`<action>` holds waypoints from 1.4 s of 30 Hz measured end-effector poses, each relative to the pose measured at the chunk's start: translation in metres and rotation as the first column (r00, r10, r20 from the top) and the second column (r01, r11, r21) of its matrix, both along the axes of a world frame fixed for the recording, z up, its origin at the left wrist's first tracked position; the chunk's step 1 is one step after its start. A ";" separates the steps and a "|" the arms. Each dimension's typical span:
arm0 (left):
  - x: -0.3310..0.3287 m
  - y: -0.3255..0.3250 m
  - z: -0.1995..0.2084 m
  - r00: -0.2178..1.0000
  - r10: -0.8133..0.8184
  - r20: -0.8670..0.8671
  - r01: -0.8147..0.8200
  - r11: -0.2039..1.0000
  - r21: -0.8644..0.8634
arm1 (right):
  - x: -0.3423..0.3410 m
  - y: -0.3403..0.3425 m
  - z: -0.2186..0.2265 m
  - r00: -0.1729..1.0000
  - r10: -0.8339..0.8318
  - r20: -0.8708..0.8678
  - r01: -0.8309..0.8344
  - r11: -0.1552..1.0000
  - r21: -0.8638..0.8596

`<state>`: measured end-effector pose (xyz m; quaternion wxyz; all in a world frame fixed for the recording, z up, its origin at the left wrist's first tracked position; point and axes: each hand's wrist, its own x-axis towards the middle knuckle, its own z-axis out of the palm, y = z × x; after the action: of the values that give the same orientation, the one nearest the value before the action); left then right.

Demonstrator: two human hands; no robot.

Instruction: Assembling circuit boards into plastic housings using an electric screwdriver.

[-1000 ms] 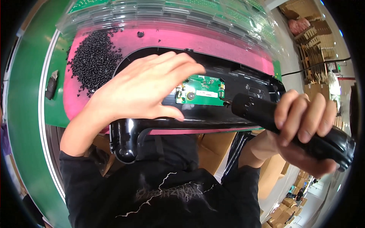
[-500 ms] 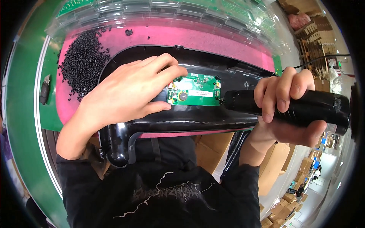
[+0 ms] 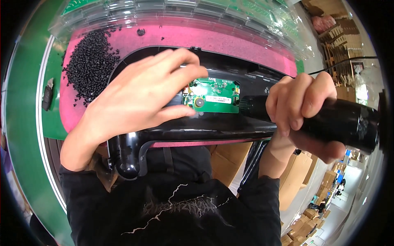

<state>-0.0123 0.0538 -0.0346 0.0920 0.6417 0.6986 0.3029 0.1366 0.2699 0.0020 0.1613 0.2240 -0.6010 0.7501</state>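
Note:
A green circuit board (image 3: 221, 91) lies inside a long, glossy black plastic housing (image 3: 205, 133), with a white label and a round buzzer on it. Over the board's left end is my left hand (image 3: 137, 92), its thumb and fingers apart and nothing between them; whether a fingertip touches the board I cannot tell. My right hand (image 3: 301, 102) wraps round a black electric screwdriver (image 3: 344, 121), held nearly level. The screwdriver's narrow end points left at the board's right edge, and its very tip is hard to make out.
A heap of small black screws (image 3: 90, 67) covers the left of the pink mat (image 3: 172, 35). Behind stands a row of clear plastic trays (image 3: 176, 18). A black cable (image 3: 344, 62) runs at the right. Cardboard boxes (image 3: 301, 172) stand on the floor beyond.
My right hand has shifted slightly left along the screwdriver, whose rear now tilts lower. My left hand has moved a little right, its fingers lifted. The housing has shifted slightly.

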 end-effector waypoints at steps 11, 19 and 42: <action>-0.014 -0.008 -0.003 0.943 0.275 -0.189 -0.271 0.961 0.047 | 0.004 0.004 0.001 1.000 -0.008 0.009 0.008 1.000 -0.002; -0.005 -0.010 0.006 0.993 0.052 -0.109 -0.067 0.987 -0.146 | 0.025 0.017 0.023 0.899 -0.176 0.402 0.410 0.663 -0.626; -0.007 -0.172 0.019 0.285 0.864 0.414 -0.765 -0.055 0.642 | 0.300 0.106 -0.168 -0.519 -0.835 -0.183 0.733 -0.545 0.407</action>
<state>-0.0191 -0.1184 -0.0159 -0.4264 0.0804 0.7392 0.5151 0.4371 0.3759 -0.1659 0.5935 -0.4914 -0.6249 0.1258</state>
